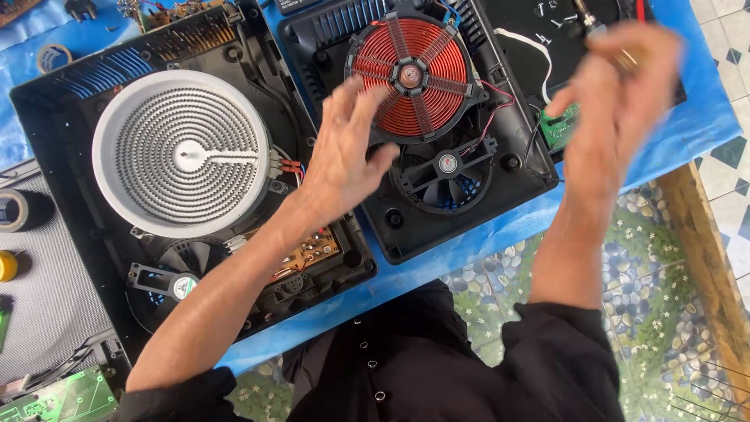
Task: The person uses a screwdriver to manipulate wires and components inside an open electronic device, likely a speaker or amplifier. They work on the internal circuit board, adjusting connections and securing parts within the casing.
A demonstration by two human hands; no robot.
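- The left hand (pixel 344 152), fingers spread and empty, hovers beside the round copper-red induction coil (pixel 412 74), casing open for access.
- The right hand (pixel 617 94), blurred right of that coil, pinches something small and brassy; grip unclear.

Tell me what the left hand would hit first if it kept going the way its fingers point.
Probably the red coil: the left hand points up and right toward it with fingers spread. Its height above the coil is unclear.

Two opened cooktop housings side by side on a table cover (pixel 687 133): radiant heating element (pixel 181 153) at left of frame with a fan (pixel 173 275) below it, induction coil (pixel 412 74) at upper centre with a fan (pixel 446 170) directly below, circuit board (pixel 559 127) to their right, tape roll (pixel 14 209) at the far left edge.
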